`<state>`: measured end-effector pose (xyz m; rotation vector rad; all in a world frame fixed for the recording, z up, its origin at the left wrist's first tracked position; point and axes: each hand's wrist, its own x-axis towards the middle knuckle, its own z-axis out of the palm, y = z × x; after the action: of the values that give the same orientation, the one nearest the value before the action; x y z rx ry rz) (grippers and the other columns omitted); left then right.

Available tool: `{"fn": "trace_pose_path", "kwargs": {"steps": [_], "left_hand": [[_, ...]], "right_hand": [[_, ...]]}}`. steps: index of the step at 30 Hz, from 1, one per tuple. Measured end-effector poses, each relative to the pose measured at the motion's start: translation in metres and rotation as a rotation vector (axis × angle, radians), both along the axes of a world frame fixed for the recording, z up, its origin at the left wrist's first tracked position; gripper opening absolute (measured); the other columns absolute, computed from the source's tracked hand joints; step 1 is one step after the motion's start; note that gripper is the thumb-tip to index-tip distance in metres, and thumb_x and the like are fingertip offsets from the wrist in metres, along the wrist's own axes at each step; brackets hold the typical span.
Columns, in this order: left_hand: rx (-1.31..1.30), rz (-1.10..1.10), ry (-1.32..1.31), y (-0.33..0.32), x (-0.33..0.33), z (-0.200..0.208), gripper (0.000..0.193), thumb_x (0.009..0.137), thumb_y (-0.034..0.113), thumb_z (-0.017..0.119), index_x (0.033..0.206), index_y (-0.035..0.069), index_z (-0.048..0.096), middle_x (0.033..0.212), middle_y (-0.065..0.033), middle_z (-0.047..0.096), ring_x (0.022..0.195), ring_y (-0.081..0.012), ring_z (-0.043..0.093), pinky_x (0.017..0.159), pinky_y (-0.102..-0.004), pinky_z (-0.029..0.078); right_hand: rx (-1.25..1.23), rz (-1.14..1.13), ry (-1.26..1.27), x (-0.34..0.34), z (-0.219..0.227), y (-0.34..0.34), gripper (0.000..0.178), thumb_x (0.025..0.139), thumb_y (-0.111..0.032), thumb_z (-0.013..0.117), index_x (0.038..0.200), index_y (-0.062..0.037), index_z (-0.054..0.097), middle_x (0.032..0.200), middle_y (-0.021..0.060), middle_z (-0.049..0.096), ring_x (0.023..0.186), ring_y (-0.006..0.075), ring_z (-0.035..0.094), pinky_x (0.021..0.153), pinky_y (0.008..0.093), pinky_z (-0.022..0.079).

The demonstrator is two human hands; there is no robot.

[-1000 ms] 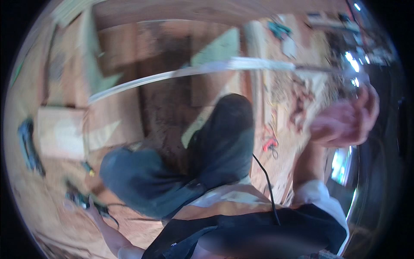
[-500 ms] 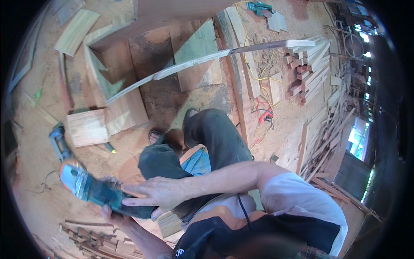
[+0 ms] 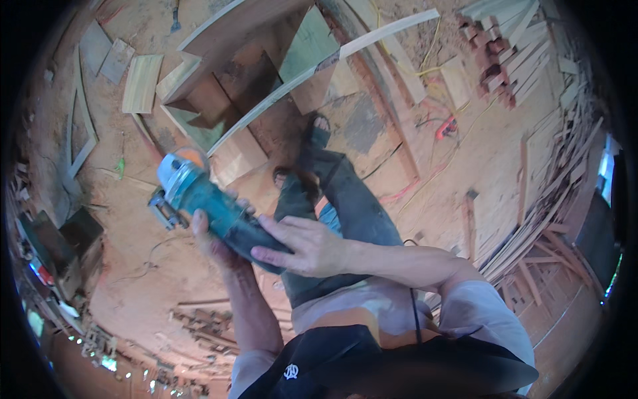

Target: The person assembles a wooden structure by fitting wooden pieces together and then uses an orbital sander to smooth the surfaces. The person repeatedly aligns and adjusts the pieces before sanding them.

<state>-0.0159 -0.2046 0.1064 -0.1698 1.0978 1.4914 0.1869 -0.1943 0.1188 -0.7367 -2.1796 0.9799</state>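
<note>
A teal angle grinder (image 3: 214, 209) with an orange-edged disc at its silver head is held up in front of my lap. My left hand (image 3: 214, 236) wraps round its body from below, thumb along the near side. On its dark rear end lies my right hand (image 3: 302, 246), the fingers curved over the handle. Past the disc stands a wooden box frame (image 3: 229, 33) with a long pale edge running toward the upper right. The disc is apart from the wood or only overlaps it in view; I cannot tell which.
Stacked reddish-brown timber pieces (image 3: 492, 63) lie at the far right, beside a yellow cord and a red plug or socket (image 3: 446, 128). A blue-grey tool (image 3: 167, 209) sits on the dirt floor left of the grinder. Long wood strips (image 3: 545, 199) pile up along the right.
The grinder has swung up and to the right in view, with both hands on it. My view has shifted too, and my right hand has slid closer to the grinder's rear end.
</note>
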Motion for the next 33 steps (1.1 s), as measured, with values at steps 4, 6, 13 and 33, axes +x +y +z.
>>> {"fn": "trace_pose_path", "kwargs": {"steps": [4, 6, 13, 33], "left_hand": [[-0.047, -0.112, 0.032, 0.044, 0.017, 0.006, 0.069, 0.1, 0.051, 0.065, 0.147, 0.003, 0.051, 0.117, -0.0214, 0.071, 0.092, -0.0356, 0.074, 0.08, -0.0473, 0.064], [-0.005, -0.142, -0.013, 0.068, 0.023, 0.01, 0.071, 0.098, 0.052, 0.066, 0.147, 0.003, 0.051, 0.117, -0.0212, 0.071, 0.092, -0.0355, 0.074, 0.079, -0.0472, 0.064], [0.023, -0.238, -0.147, 0.123, 0.021, 0.009, 0.072, 0.102, 0.055, 0.059, 0.147, 0.0, 0.05, 0.122, -0.0229, 0.067, 0.096, -0.0324, 0.071, 0.084, -0.0472, 0.062], [-0.14, -0.553, 0.372, 0.142, -0.015, -0.024, 0.08, 0.08, 0.012, 0.092, 0.142, 0.001, 0.042, 0.122, -0.0128, 0.064, 0.102, -0.0196, 0.069, 0.087, -0.0338, 0.059]], "right_hand": [[-0.013, -0.126, -0.032, 0.017, 0.019, 0.028, 0.06, 0.083, -0.015, 0.078, 0.142, -0.0144, 0.071, 0.14, 0.0333, 0.062, 0.081, 0.027, 0.07, 0.07, 0.0333, 0.06], [-0.05, -0.177, -0.057, 0.023, 0.03, 0.043, 0.057, 0.084, -0.014, 0.077, 0.141, -0.0146, 0.072, 0.142, 0.0328, 0.061, 0.078, 0.0232, 0.069, 0.066, 0.0318, 0.059], [0.006, -0.205, -0.208, 0.02, 0.043, 0.078, 0.054, 0.086, -0.012, 0.075, 0.14, -0.0137, 0.074, 0.141, 0.0339, 0.062, 0.068, 0.0189, 0.065, 0.063, 0.0314, 0.058], [0.108, -0.743, -0.346, 0.03, 0.036, 0.193, 0.047, 0.091, -0.03, 0.082, 0.129, -0.0042, 0.072, 0.136, 0.0176, 0.07, 0.132, 0.039, 0.062, 0.114, 0.0525, 0.042]]}}
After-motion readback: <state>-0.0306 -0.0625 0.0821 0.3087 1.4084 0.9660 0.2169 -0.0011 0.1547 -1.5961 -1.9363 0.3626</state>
